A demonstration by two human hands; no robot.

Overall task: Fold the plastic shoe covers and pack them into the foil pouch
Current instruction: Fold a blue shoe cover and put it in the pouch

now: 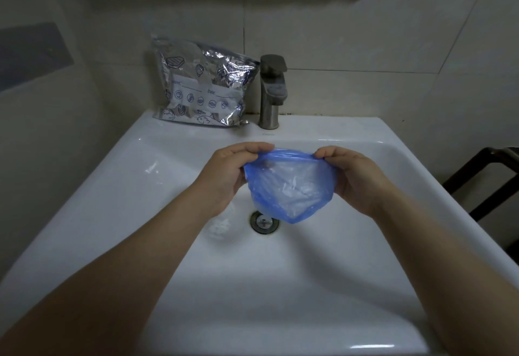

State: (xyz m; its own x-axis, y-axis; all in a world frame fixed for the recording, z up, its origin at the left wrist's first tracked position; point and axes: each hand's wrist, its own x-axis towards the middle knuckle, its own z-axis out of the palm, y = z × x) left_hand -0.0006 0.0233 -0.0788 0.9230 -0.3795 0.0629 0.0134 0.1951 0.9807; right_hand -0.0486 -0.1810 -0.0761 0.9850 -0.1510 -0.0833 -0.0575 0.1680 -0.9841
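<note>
White sink (168,159): one foil pouch (200,86); both hands' fingers (261,148) pinch one blue shoe cover (292,184).

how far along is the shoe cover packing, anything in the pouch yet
Early on. Done: nothing shows as packed; whether the foil pouch, leaning on the wall beside the tap, holds anything cannot be told. In hand: the left hand and right hand pinch one blue shoe cover by its rim over the sink. Left: folding and pouching it.

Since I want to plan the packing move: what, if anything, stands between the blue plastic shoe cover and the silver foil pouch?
Nothing visible does. Both hands hold the blue plastic shoe cover above the basin; the silver foil pouch leans against the wall, left of the grey metal tap.
</note>
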